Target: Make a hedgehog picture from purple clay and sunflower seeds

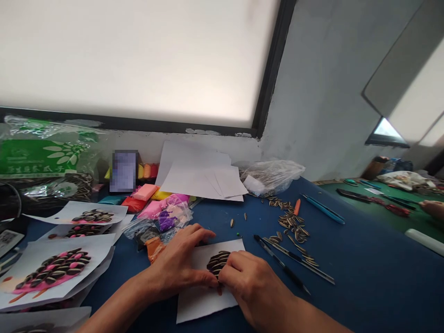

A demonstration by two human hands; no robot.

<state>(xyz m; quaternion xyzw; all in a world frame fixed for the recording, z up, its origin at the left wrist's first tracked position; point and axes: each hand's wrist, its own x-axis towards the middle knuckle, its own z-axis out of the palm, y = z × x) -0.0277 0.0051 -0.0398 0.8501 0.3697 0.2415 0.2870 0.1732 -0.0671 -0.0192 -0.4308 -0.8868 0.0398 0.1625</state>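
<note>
Two bare forearms (120,304) reach in from the bottom edge, one from each side, over a blue table (347,300). Between them lies a small white paper (197,307), and its long side seems to run away from the person, with the far end leaning a bit to the right. The left hand (180,263) is at the left side of this paper, thumb and fingers spread wide, with nothing to see in its grip. The right hand (249,282) has its fingers curled in close (I cannot tell if a seed is pinched there, because the tips are hidden). Dark striped seeds (218,262) make a patch on the paper, right in the gap between the two hands. This patch is just to the left of the right fingers and just past the left thumb, and its stripes slant up to the right. A black pen (282,265) lies to the right of the paper. Past it is a heap of loose seeds (294,225), nearer to the right hand. Farther back, white sheets (197,180) lie by the wall (319,101).
</note>
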